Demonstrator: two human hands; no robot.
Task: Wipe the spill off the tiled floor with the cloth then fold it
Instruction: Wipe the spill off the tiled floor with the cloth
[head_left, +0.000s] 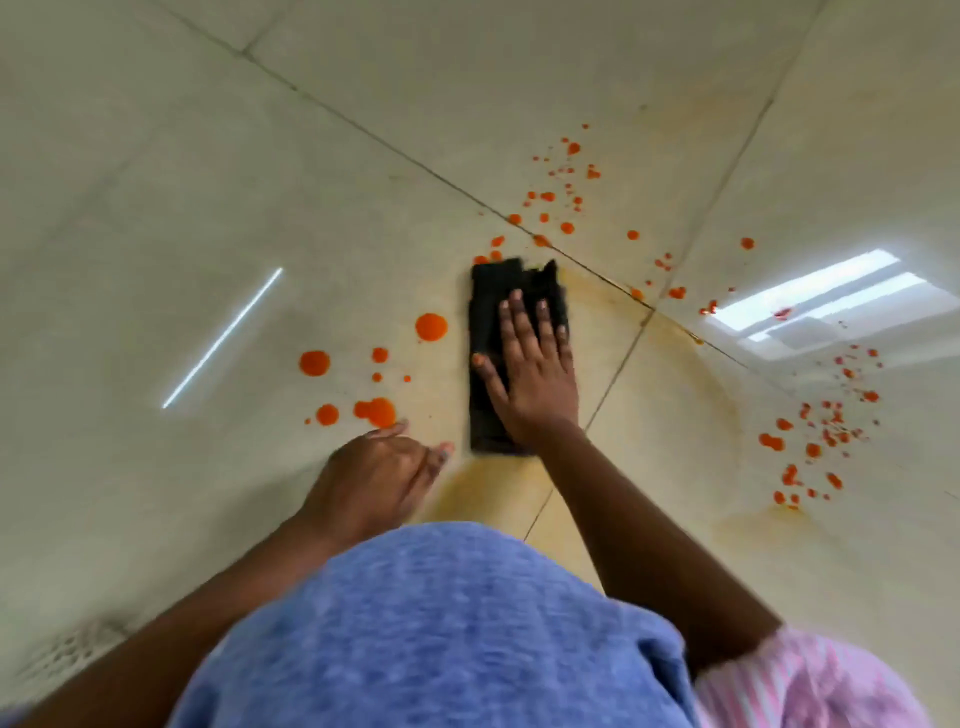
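A black cloth (491, 312), folded into a long strip, lies flat on the pale tiled floor (208, 182) in the middle of the view. My right hand (535, 369) presses down on it with the fingers spread. My left hand (384, 467) rests flat on the floor just left of the cloth's near end, holding nothing. Orange drops of the spill lie left of the cloth (431, 327), beyond its far end (550, 197) and at the right (815, 436). A faint yellowish smear (675, 405) covers the tiles around and right of the cloth.
Dark grout lines (363, 132) cross just right of the cloth. Bright reflections of a light (223, 338) and a window (815, 301) lie on the tiles. Blue fabric (441, 623) and a pink striped fabric (810, 686) of my clothing fill the bottom.
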